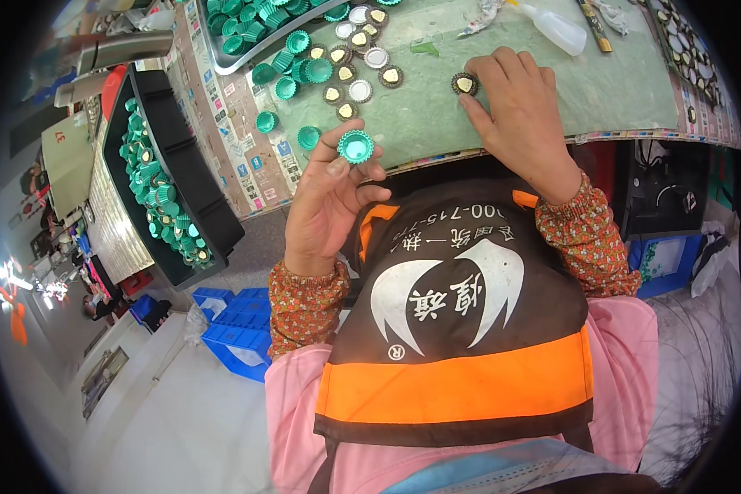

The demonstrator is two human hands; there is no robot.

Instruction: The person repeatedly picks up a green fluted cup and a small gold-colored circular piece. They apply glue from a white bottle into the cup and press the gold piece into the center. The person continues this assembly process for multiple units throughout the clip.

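Note:
My left hand (325, 185) is raised just in front of the table edge. Its thumb and fingertips pinch a green fluted cup (356, 146), hollow side showing. Over the green mat, my right hand (523, 111) has its thumb and forefinger closed at the rim of a small dark brown fluted cap (464, 83) with a cream inset. Between the hands and the tray lie several similar brown caps (390, 76), some white-faced caps (360, 90), and loose green cups (309, 137).
A clear tray (230, 64) heaped with green cups stands at the far left. Beside the table, a black bin (191, 165) holds more. A white squeeze bottle (556, 29) and a thin stick (594, 25) lie at the back right, near another batch of brown caps (690, 53). Blue crates (237, 329) sit below.

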